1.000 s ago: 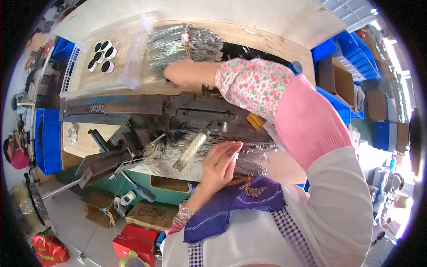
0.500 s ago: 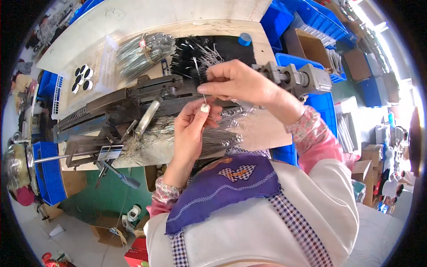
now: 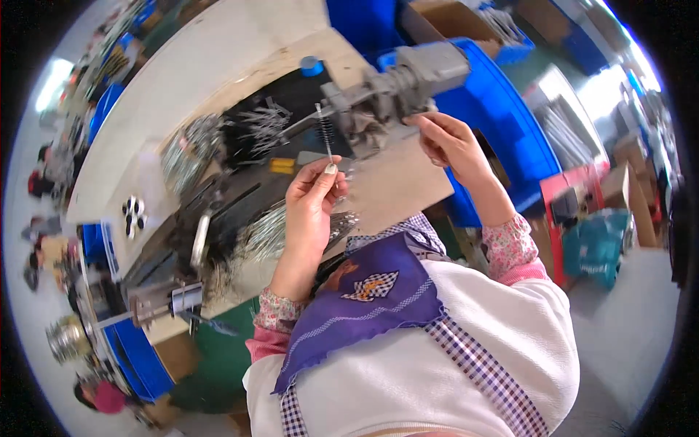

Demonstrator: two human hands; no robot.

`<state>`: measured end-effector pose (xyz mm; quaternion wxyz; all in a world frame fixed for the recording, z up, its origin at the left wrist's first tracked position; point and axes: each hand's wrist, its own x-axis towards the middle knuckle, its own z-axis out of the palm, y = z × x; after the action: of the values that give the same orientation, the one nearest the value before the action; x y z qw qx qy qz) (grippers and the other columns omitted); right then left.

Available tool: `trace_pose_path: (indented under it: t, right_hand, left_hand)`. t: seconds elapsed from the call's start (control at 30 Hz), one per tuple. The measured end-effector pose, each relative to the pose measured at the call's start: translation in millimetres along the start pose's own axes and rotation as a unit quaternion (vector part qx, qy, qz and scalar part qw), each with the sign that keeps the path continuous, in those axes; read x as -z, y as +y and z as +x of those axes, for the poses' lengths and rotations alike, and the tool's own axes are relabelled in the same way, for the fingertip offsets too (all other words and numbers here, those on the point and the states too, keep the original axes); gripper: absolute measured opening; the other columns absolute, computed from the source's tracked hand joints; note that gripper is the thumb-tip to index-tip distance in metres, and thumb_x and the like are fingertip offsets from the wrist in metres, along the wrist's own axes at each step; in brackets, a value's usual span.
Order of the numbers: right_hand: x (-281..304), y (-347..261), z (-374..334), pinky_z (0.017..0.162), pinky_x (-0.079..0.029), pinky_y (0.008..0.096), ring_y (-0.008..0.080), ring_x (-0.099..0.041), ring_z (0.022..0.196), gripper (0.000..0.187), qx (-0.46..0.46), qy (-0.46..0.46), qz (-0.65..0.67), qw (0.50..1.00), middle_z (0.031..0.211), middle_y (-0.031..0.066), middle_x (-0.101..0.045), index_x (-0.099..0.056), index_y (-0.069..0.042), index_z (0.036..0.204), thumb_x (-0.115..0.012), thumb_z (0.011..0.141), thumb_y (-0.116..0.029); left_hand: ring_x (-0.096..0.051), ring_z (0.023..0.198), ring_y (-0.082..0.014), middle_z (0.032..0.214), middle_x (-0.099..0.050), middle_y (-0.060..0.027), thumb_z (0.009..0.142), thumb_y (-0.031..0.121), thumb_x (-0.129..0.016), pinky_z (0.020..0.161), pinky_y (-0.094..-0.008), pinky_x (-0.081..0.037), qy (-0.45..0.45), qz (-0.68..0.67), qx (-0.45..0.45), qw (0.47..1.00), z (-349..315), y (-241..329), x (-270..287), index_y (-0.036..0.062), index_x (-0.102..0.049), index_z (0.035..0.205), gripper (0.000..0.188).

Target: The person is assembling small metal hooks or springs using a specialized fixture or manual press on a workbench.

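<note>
In my left hand (image 3: pixel 314 193) I hold a small twisted-wire brush (image 3: pixel 325 135) upright, its wire stem pinched between thumb and fingers. Dark bristles cover its middle, and a bare pale tip points up. My right hand (image 3: pixel 450 143) is to the right, fingertips pressed together beside the grey motor-like machine (image 3: pixel 419 76). Whatever lies between those fingertips, if anything, is too small to make out. Behind the brush, several loose wire pieces (image 3: pixel 263 124) lie on a black mat (image 3: pixel 237 149). A bundle of thin metal wires (image 3: pixel 266 233) lies left of my left wrist.
A dark metal bench fixture (image 3: pixel 218 197) runs along the left of the wooden table (image 3: pixel 397 175). A blue tape roll (image 3: pixel 311 66) sits at the mat's far edge. A blue bin (image 3: pixel 502 116) stands beyond the table's right side. Another wire bundle (image 3: pixel 191 149) lies at left.
My right hand has left the brush and moved right, to beside the grey machine. My left hand still holds the brush. The whole view has turned, shifting the table.
</note>
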<state>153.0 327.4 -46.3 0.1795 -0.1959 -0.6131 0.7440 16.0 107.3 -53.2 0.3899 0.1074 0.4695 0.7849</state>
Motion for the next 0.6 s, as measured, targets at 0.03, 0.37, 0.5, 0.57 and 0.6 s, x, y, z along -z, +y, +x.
trace_pose_path:
  t: [0.03,0.37,0.5,0.57,0.6]
  right_hand:
    - [18,9,-14,0.043,-0.027,0.0199,0.002,-0.038,0.049,0.028,-0.008,0.052,-0.005,0.999,0.062,-0.005,-0.048,-0.067,-0.005,0.108,-0.055,0.098,-0.028]
    - [130,135,-139,0.053,-0.047,0.0278,0.0112,-0.057,0.056,0.024,-0.123,0.361,-0.156,0.911,0.07,0.008,-0.063,-0.066,0.0,0.099,-0.06,0.093,-0.022]
    - [119,158,-169,0.058,-0.049,0.0289,0.0117,-0.06,0.062,0.021,-0.072,0.435,-0.147,0.885,0.071,0.0092,-0.064,-0.066,0.002,0.094,-0.063,0.089,-0.019]
    - [120,158,-173,0.059,-0.049,0.0285,0.0111,-0.06,0.065,0.02,-0.032,0.472,-0.139,0.87,0.071,0.0088,-0.064,-0.066,0.002,0.091,-0.064,0.088,-0.018]
    - [122,157,-175,0.061,-0.048,0.0281,0.0105,-0.061,0.068,0.018,0.015,0.506,-0.138,0.851,0.072,0.0083,-0.064,-0.066,0.002,0.088,-0.065,0.087,-0.016]
  left_hand:
    - [-0.06,0.077,-0.0102,0.086,-0.065,-0.0039,0.092,0.009,-0.061,0.071,-0.025,-0.051,-0.027,0.0,0.002,1.0,4,-4,-4,0.0,-0.064,0.108,0.019]
    - [-0.059,0.089,-0.0164,0.099,-0.063,-0.0077,0.092,0.002,-0.057,0.082,-0.031,-0.048,-0.155,0.088,0.063,0.982,8,-33,-46,0.0005,-0.062,0.105,0.014]
    - [-0.058,0.089,-0.0164,0.097,-0.063,-0.0081,0.092,0.002,-0.058,0.085,-0.0316,-0.048,-0.156,0.114,0.081,0.978,2,-28,-47,-0.0001,-0.061,0.108,0.016]
    - [-0.058,0.088,-0.0163,0.096,-0.063,-0.0082,0.092,0.002,-0.058,0.086,-0.0316,-0.047,-0.162,0.119,0.098,0.975,1,-27,-50,-0.0002,-0.06,0.109,0.018]
    - [-0.057,0.088,-0.0163,0.095,-0.062,-0.0082,0.092,0.002,-0.058,0.086,-0.0316,-0.047,-0.155,0.112,0.108,0.976,-2,-29,-52,-0.0004,-0.06,0.111,0.02]
